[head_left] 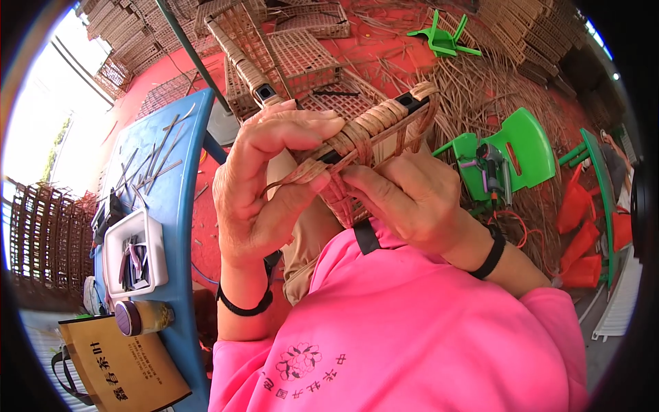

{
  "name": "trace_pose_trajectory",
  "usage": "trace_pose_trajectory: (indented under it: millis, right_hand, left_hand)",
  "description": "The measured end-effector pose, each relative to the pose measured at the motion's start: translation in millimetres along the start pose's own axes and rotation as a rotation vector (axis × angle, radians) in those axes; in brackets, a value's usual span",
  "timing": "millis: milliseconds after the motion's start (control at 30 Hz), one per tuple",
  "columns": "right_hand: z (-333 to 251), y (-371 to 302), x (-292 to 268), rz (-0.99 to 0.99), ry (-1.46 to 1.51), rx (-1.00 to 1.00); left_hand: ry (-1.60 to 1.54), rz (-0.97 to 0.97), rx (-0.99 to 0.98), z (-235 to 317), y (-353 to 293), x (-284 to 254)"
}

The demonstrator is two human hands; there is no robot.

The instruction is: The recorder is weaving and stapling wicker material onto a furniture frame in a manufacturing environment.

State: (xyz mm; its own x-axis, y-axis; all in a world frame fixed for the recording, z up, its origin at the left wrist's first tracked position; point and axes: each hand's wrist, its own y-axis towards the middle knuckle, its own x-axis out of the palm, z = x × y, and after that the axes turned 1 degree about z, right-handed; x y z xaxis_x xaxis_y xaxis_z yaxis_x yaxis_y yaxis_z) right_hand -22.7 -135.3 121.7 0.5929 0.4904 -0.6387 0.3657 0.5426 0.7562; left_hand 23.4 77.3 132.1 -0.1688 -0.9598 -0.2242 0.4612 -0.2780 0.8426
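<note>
Close in front of my lap is a woven wicker frame [374, 127], its dark square tube wrapped in flat tan-brown strips. My left hand [264, 175] is closed on its near left end, fingers over the top and thumb below. A loose strip [302, 173] passes between that thumb and fingers. From the other side my right hand [412, 196] pinches at the underside, beside a reddish-brown strip [336, 191]; its fingertips are partly hidden. Another wrapped bar [240, 58] with an open square end extends away beyond my left hand.
On the left, a blue table [178, 213] carries a white tray [159, 250] of tools, dark strips and a lidded jar [154, 317]. A green chair [525, 147] with a power tool [493, 168] stands right. Fibre strips [473, 96] litter the red floor; wicker panels [302, 55] lie ahead.
</note>
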Motion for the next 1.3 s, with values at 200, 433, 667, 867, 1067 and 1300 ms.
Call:
trace_pose_trajectory:
  millis: [200, 433, 667, 867, 1067, 1300]
  right_hand:
    - [5.7, 6.7, 0.8, 0.03, 0.041, -0.067]
    - [7.6, 6.1, -5.7, 0.076, 0.126, -0.081]
    - [4.5, 7.0, -15.2, 0.169, 0.226, -0.045]
    - [-3.8, 10.9, -0.5, 0.264, 0.421, 0.236]
    - [-3.1, 18.3, 11.7, 0.351, 0.452, 0.244]
    - [-18.5, 20.7, 9.6, 0.266, 0.471, 0.406]
  left_hand:
    - [0.069, -0.049, -0.023, 7.7, 7.0, -5.8]
    - [0.373, -0.286, -0.034, 24.1, 27.7, -14.1]
    - [0.418, -0.568, -0.14, 31.0, 47.2, -22.3]
    - [0.159, -0.486, -0.405, 24.6, 47.3, -17.4]
    - [0.065, -0.391, -0.352, 20.2, 43.3, -16.9]
    - [0.04, -0.391, -0.397, 21.0, 40.6, -19.3]
